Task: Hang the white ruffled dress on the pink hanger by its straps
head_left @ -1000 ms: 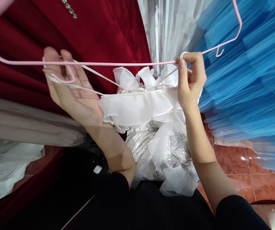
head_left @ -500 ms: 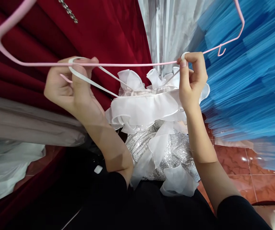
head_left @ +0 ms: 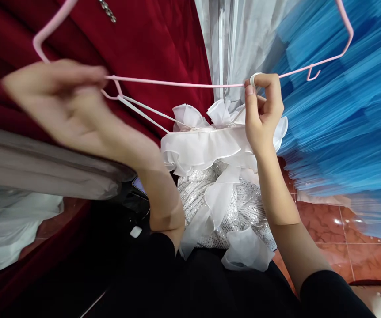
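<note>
A pink clothes hanger spans the view in front of me, its bar nearly level. My right hand is closed on the bar, with a white strap loop at its fingertips. My left hand, smeared by motion, overlaps the hanger's left end; its grip does not show clearly. Beside its fingertips, a white strap hangs in the hanger's small left hook. Both straps lead to a dress with white ruffles and a silver sequined body. The small right hook is bare.
Dark red fabric hangs on the left, with grey cloth below. Blue tulle fills the right side, and pale curtains hang between. Red floor tiles show at lower right.
My left hand has moved left, off the white strap, which now sits in the hanger's left hook. The hanger's left end has shifted right and slightly up. My right hand has barely moved.
</note>
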The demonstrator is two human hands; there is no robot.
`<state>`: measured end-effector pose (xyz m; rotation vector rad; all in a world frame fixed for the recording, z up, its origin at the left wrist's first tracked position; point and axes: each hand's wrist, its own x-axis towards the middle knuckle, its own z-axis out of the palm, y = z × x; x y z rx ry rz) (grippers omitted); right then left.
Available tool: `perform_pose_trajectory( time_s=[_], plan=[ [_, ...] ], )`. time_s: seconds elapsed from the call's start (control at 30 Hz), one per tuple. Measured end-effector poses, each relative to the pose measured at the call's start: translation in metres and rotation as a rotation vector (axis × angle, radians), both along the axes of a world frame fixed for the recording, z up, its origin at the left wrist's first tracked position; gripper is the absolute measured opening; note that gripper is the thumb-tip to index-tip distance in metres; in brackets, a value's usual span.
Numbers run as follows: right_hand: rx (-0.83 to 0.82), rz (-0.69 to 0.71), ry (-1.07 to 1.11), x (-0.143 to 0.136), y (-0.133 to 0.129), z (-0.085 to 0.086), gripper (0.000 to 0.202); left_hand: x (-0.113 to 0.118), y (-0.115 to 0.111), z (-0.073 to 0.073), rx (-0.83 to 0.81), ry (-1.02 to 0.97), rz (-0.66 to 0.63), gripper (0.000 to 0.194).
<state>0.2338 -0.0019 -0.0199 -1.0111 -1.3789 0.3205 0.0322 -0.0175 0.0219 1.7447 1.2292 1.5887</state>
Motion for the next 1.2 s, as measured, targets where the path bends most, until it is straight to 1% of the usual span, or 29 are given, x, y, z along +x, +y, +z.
perform_pose_trajectory(
  time_s=[0.1, 0.17, 0.23, 0.37, 0.43, 0.5, 0.6, 0.63, 0.7, 0.77, 0.8, 0.9, 0.97, 1.03, 1.1, 1.2],
  plan=[
    [0.005, 0.019, 0.017, -0.002, -0.001, 0.000, 0.016, 0.023, 0.003, -0.005, 0.052, 0.147, -0.053, 0.028],
    [0.006, 0.033, 0.011, -0.003, -0.002, 0.001, 0.016, 0.038, 0.006, -0.010, 0.083, 0.243, -0.083, 0.024],
    [-0.004, 0.040, 0.002, -0.001, -0.003, 0.003, 0.018, 0.049, 0.007, -0.013, 0.121, 0.306, -0.072, 0.019],
    [-0.049, 0.083, 0.047, 0.006, -0.005, 0.008, 0.022, 0.055, 0.008, -0.011, 0.172, 0.330, 0.000, 0.019],
    [-0.015, 0.077, 0.136, 0.011, -0.006, 0.008, 0.020, 0.054, 0.010, -0.008, 0.191, 0.332, 0.009, 0.019],
    [0.068, -0.025, 0.268, 0.020, -0.006, 0.003, 0.022, 0.052, 0.014, -0.008, 0.225, 0.337, 0.018, 0.019],
    [0.188, -0.280, 0.479, 0.041, -0.003, -0.008, 0.030, 0.053, 0.019, -0.010, 0.237, 0.341, 0.012, 0.022],
    [0.214, -0.343, 0.564, 0.049, -0.002, -0.009, 0.031, 0.054, 0.020, -0.012, 0.230, 0.342, 0.005, 0.023],
    [0.231, -0.397, 0.774, 0.063, -0.001, -0.007, 0.032, 0.057, 0.020, -0.013, 0.219, 0.350, -0.001, 0.023],
    [0.200, -0.387, 0.927, 0.073, -0.001, 0.000, 0.032, 0.060, 0.019, -0.014, 0.209, 0.358, -0.001, 0.023],
    [0.179, -0.377, 0.960, 0.075, -0.001, 0.005, 0.032, 0.061, 0.018, -0.014, 0.198, 0.358, -0.003, 0.023],
    [0.148, -0.373, 0.986, 0.077, -0.004, 0.017, 0.030, 0.064, 0.018, -0.012, 0.179, 0.328, -0.005, 0.021],
    [0.152, -0.377, 1.001, 0.077, -0.006, 0.019, 0.029, 0.064, 0.017, -0.010, 0.182, 0.311, -0.004, 0.020],
    [0.181, -0.350, 0.985, 0.076, -0.007, 0.017, 0.028, 0.063, 0.017, -0.008, 0.189, 0.321, -0.004, 0.020],
    [0.197, -0.315, 0.913, 0.076, -0.006, 0.016, 0.024, 0.060, 0.017, -0.007, 0.206, 0.343, -0.003, 0.020],
    [0.138, -0.310, 0.760, 0.076, -0.004, 0.015, 0.017, 0.055, 0.018, -0.008, 0.211, 0.345, -0.021, 0.020]
  ],
)
